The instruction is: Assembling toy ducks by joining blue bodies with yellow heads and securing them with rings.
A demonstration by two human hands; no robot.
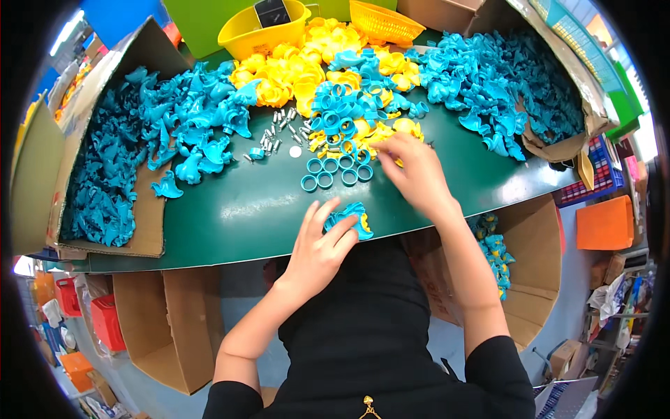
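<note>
Near the table's front edge, my left hand point(317, 244) has its fingers curled over a blue plastic part with yellow inside it point(360, 222), which rests on the table. My right hand point(416, 174) reaches to the pile of small yellow plastic pieces point(407, 127), thumb and fingertips apart at its near edge. Just left of those fingertips, several blue rings point(324, 180) stand in rows. More blue rings point(342, 105) are heaped behind them. Small silvery metal cylinders point(278, 129) lie scattered to the left, beside a flat white disc point(295, 151).
Blue curved shells fill a cardboard box point(155, 209) on the left and another point(558, 148) at the right. Behind the yellow shells point(279, 77) are a yellow bowl point(241, 38) and a yellow basket point(384, 26). Below the table, an open carton point(534, 272) contains blue-and-yellow parts.
</note>
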